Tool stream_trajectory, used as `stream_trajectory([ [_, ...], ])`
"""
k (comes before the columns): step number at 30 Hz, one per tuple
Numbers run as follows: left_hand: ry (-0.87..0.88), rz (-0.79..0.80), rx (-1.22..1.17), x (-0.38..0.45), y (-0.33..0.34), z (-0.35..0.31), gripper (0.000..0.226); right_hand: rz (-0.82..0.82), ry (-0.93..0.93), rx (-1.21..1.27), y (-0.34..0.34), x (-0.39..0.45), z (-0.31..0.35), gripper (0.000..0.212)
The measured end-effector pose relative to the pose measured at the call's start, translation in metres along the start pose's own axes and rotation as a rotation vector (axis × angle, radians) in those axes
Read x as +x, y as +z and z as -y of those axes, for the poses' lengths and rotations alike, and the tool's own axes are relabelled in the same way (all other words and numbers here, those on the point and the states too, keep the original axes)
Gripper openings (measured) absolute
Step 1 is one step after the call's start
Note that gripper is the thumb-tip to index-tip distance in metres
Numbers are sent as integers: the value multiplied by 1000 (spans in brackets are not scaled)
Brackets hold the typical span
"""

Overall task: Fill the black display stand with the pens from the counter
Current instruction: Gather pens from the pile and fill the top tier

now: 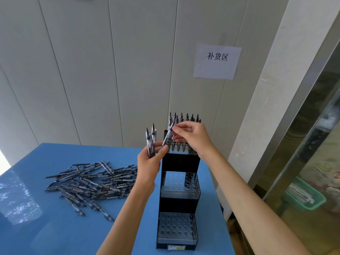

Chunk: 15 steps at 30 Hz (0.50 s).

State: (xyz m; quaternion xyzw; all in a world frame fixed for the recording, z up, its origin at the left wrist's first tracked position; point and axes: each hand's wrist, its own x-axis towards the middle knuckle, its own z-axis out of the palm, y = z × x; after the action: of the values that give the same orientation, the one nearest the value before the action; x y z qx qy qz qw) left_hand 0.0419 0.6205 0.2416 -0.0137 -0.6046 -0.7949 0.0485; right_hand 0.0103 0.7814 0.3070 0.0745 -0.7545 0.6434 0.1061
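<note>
- Head view, stand: I see the black display stand (179, 183) upright on the blue table (55, 232), near its right edge. It has three stepped tiers of clear perforated trays.
- Head view, tiers: the top tier holds a row of pens (184, 119) standing upright; the middle tier (179, 183) and bottom tier (176, 227) show only bare holes.
- Head view, right hand (191, 137): its fingers are pinched closed on a single pen (168, 134), held tilted just at the left end of the top tier, tip pointing down toward the tray.
- Head view, left hand (150, 162): it is curled shut around a small bundle of pens (151, 139), their ends sticking up above the fingers, just left of the stand and close to the right hand.
- Head view, supply: a loose pile of pens (92, 183) lies scattered on the table, left of the stand.
- Head view, surroundings: a paper sign (217, 61) with printed characters hangs on the panelled wall behind; a green basket (305, 196) sits low at the right, behind glass.
</note>
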Motion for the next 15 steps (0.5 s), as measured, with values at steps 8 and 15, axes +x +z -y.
stream_trajectory([
  [8, -41, 45, 31, 4, -13, -3, 21, -34, 70, 178, 12, 5, 1, 14],
  [15, -91, -90, 41, 15, -34, 6, 23, -331, -251, -144, 6, 23, 11, 4],
])
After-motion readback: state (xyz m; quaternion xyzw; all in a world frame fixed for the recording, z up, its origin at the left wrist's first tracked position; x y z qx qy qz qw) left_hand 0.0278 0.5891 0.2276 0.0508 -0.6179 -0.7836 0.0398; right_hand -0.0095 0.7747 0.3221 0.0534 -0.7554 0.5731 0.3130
